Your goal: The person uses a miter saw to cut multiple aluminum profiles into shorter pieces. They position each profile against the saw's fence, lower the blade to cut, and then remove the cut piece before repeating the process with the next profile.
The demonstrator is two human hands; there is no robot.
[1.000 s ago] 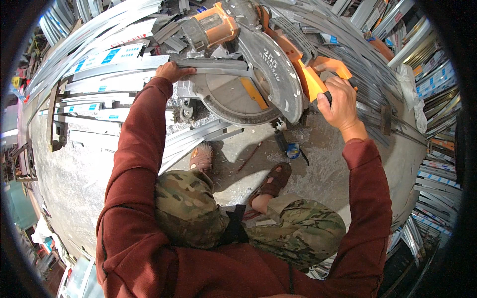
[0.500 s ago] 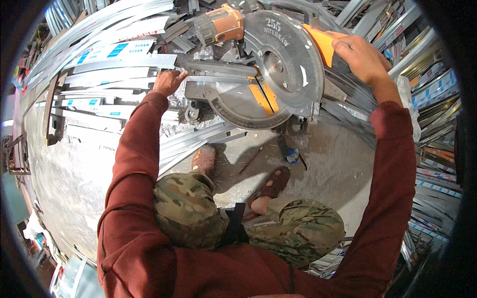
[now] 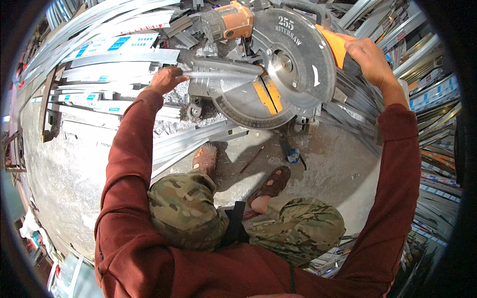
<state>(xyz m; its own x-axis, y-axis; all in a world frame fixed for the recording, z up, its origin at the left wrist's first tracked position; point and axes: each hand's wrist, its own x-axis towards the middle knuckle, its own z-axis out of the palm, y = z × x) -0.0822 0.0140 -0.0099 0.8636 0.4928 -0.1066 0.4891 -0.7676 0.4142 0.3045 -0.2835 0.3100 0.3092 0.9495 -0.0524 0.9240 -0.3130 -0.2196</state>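
A miter saw (image 3: 238, 116) with a dark blade guard, an orange motor housing and a yellow slotted insert stands on the floor in front of me. My right hand (image 3: 370, 59) is closed round its orange handle (image 3: 334, 45), at the right of the saw head. The head is up, with the round blade tilted above the insert. My left hand (image 3: 165, 80) grips a thin silvery metal profile (image 3: 218, 75) just left of the saw. The profile lies across the saw table, slightly blurred, its right end near the insert.
Long metal profiles (image 3: 109, 69) are heaped at the left, and more are stacked along the right (image 3: 437, 94). Metal offcuts (image 3: 181, 30) lie behind the saw. Below it are my sandalled feet (image 3: 205, 158), a blue roundish item (image 3: 293, 155) and a thin rod (image 3: 252, 159).
The saw head and my right hand have shifted slightly right. My left hand has moved a little left and its thumb is now lower against the profile, whose right end looks shifted and blurred.
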